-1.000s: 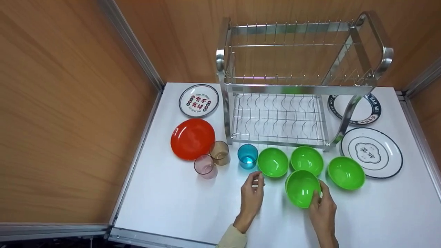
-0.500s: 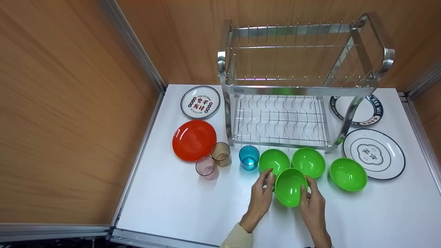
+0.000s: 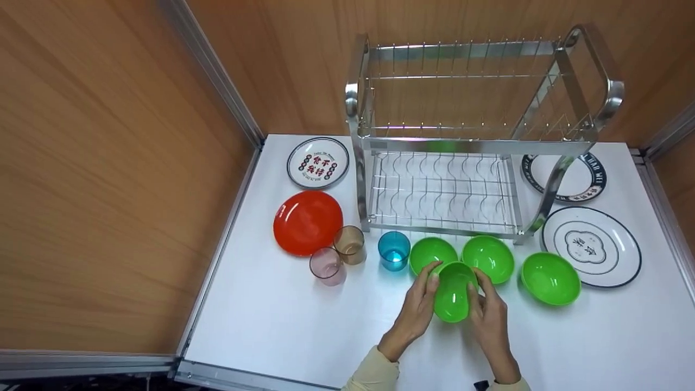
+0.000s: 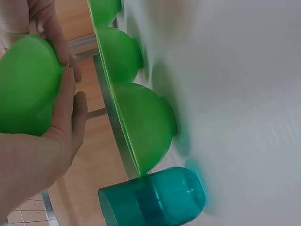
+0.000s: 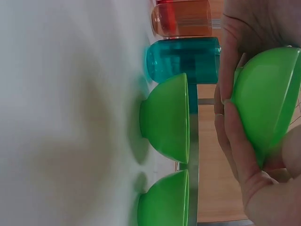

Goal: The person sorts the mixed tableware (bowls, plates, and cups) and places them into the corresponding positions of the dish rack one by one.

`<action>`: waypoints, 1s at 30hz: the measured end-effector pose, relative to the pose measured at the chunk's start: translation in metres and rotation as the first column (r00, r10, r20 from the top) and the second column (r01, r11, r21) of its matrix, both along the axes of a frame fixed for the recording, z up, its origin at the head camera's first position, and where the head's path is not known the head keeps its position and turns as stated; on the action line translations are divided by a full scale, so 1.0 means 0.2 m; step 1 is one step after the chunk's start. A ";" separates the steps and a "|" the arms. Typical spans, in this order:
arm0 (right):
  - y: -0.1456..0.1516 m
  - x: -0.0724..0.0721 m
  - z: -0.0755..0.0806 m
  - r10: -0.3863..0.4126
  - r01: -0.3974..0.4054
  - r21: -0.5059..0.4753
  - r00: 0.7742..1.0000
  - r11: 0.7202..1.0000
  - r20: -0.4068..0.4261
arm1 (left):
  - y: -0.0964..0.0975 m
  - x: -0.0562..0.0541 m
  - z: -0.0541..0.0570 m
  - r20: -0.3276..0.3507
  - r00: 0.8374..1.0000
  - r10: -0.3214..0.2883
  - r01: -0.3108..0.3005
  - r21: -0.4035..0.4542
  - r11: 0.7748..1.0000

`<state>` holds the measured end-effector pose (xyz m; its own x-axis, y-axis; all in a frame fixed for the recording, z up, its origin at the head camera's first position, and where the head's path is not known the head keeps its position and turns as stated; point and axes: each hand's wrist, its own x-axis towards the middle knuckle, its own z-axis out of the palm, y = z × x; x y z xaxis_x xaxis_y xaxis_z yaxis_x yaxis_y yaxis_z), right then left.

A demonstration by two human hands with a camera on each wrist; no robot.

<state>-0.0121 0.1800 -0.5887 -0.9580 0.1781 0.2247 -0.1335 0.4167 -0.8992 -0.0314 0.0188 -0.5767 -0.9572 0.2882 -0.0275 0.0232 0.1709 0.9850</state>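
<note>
desk (image 3: 260,326): white, carries all items below. metal rack (image 3: 472,145): two-tier, stands toward the back. large white plate (image 3: 589,247): flat, right of the rack. dark-rimmed plate (image 3: 578,176): behind it, partly hidden by a rack leg. red plate (image 3: 308,221): flat, left of the rack. lettered plate (image 3: 317,163): flat, behind the red one.

left grip (image 3: 414,308) and right grip (image 3: 490,314), both bare hands: each pinches one side of the held green bowl (image 3: 452,298) — fingers against the outside, fingertips of the two meeting beneath it. the bowl is tilted, raised off the desk and in front of the other bowls. in this inspector's judgement, good handling calls for even, light pressure from both sides, since the smooth wall could slip; the tilt is best corrected slowly, with the base clear of neighbouring rims.

three standing bowls (image 3: 488,260): green, upright, in a row before the rack. blue cup (image 3: 393,251): upright, just beside the leftmost bowl — a sideways swing of the left grip could knock it. brown cup (image 3: 350,245) and pink cup (image 3: 326,267): upright, near the red plate.
</note>
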 end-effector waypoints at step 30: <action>0.02 -0.16 0.08 0.102 -0.101 0.046 0.994 0.994 -0.030 | -0.02 -0.24 0.17 -0.215 0.975 0.052 -0.063 -0.044 0.997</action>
